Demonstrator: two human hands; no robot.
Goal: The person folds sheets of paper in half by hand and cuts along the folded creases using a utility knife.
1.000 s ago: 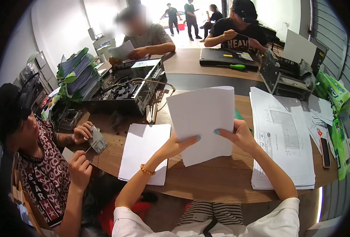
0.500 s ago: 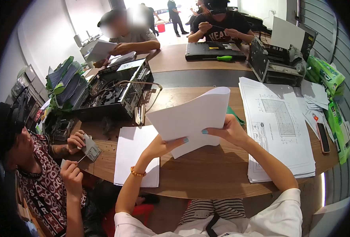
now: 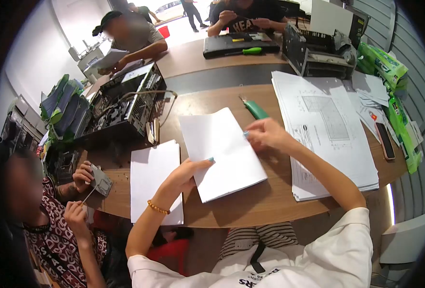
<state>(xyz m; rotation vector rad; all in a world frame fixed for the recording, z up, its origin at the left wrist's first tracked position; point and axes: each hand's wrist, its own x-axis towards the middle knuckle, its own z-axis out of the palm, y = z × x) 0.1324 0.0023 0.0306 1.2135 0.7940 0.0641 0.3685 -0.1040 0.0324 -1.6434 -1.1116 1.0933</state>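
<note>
A folded white sheet of paper [image 3: 224,158] lies slanted over the wooden table in front of me. My left hand [image 3: 188,174] is closed on its lower left side, thumb on top and fingers underneath. At the paper's right edge, my right hand [image 3: 270,136] has its fingers curled in, thumb against the edge; the lower fingers are slightly blurred. Just beyond that hand rests a green-handled tool [image 3: 254,109] with a thin metal tip. To the left of the paper is a stack of white sheets [image 3: 155,185].
On the right lie printed drawings [image 3: 325,139] and a phone [image 3: 384,139]. An opened computer case [image 3: 126,108] stands left. Beyond are a laptop [image 3: 239,45], green screwdriver [image 3: 252,50] and metal machine frame [image 3: 318,53]. A person at left holds a small metal plate [image 3: 101,181]; others sit across.
The paper has come down from a raised, curved position and now lies flatter, folded. My right hand has shifted to its right edge. The view has tilted and moved slightly.
</note>
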